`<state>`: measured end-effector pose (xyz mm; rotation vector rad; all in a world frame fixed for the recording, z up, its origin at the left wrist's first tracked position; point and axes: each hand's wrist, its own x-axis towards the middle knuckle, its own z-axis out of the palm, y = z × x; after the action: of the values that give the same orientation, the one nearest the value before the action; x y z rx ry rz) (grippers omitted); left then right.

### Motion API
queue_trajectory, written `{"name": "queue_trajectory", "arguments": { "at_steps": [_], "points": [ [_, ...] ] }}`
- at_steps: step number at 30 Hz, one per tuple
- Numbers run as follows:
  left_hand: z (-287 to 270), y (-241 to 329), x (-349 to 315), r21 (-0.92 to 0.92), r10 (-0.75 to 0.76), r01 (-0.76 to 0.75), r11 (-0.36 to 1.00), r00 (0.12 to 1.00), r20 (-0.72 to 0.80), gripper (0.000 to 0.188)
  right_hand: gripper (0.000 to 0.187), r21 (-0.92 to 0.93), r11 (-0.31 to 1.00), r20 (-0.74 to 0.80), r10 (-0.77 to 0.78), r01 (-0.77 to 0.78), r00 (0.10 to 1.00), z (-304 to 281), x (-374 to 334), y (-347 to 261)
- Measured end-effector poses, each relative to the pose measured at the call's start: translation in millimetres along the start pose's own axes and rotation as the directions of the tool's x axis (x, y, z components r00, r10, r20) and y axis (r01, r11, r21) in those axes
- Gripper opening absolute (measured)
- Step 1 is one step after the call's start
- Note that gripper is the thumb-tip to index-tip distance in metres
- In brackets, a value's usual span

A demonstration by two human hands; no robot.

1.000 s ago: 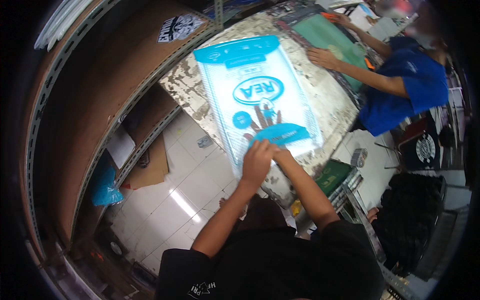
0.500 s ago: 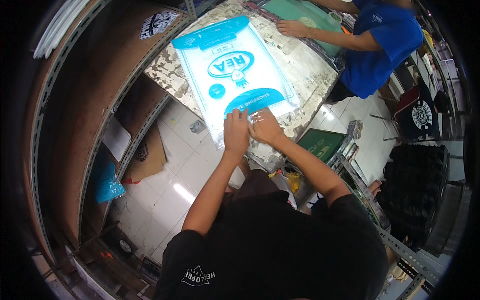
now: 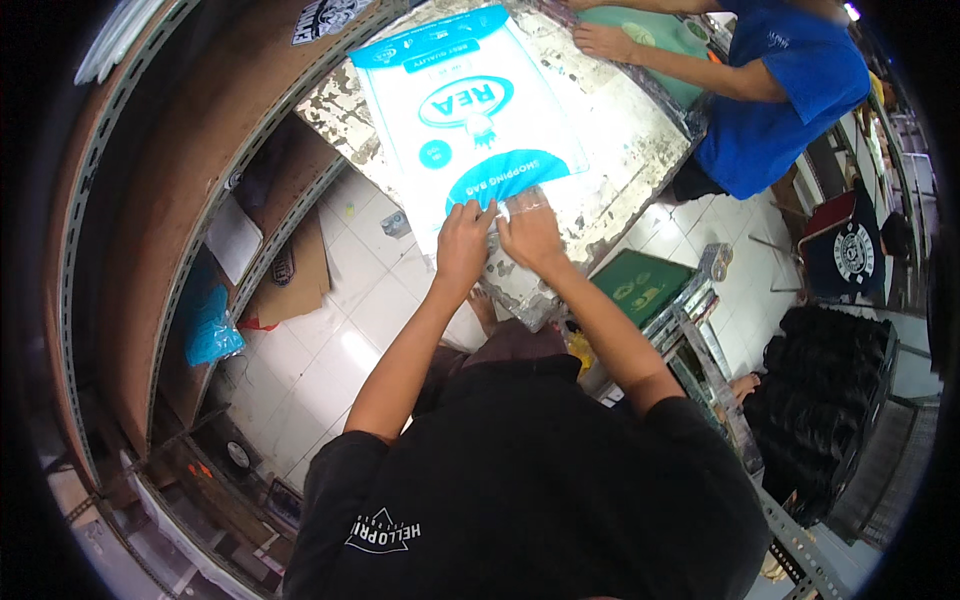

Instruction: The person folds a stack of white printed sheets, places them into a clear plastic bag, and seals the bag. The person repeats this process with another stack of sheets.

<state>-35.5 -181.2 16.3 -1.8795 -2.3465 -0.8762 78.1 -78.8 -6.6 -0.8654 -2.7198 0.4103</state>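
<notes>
A large, flat plastic shopping bag (image 3: 530, 110), clear and white with bright blue print, lies on a worn, paint-stained table (image 3: 620, 140). At its near edge my left hand (image 3: 465, 245) pinches the plastic, thumb close to the other hand. Just right of it, my right hand (image 3: 531, 235) has its fingers bent over the same edge, where the clear film looks crumpled. The fingertips of both hands are partly hidden by the plastic and its glare.
A co-worker in a blue shirt (image 3: 790, 110) stands at the far right, hands by a green screen frame (image 3: 655, 45). Metal shelving (image 3: 240, 130) runs along the left. A green printing screen (image 3: 640, 285) and a rack of black items (image 3: 825, 390) stand to the right.
My view has shifted slightly. The near right part of the bag's edge looks more folded in under my right hand. Both hands stay at that edge.
</notes>
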Motion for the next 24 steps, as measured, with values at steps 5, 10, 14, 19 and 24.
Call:
{"name": "queue_trajectory", "arguments": {
  "at_steps": [5,10,14,19,24],
  "points": [
    [-10.5,-5.1,-9.2,-0.023,-0.064,0.063,0.998,0.996,-0.064,0.048,0.041,0.178,0.984,-0.022,0.022,-0.018,1.0,-17.8,2.2,2.0],
    [-29.4,-32.3,-52.1,0.019,-0.264,0.281,0.959,0.918,-0.297,0.03,0.029,0.245,0.933,-0.131,-0.238,0.264,0.962,-47.7,-28.2,61.0],
    [-26.6,-29.7,-75.3,-0.137,-0.39,0.367,0.92,0.892,-0.229,0.021,0.035,0.175,0.984,-0.392,0.042,0.03,0.919,-88.5,-17.1,85.0],
    [-25.0,-30.6,-81.8,-0.217,-0.417,0.374,0.902,0.885,-0.207,0.017,0.063,0.197,0.937,-0.183,0.326,-0.29,0.928,-73.5,29.6,123.3],
    [-42.9,-26.9,-74.3,-0.324,-0.505,0.446,0.834,0.855,-0.121,0.009,0.018,0.5,0.864,-0.287,0.226,-0.056,0.931,-76.8,-2.2,58.9]
  ]
}}
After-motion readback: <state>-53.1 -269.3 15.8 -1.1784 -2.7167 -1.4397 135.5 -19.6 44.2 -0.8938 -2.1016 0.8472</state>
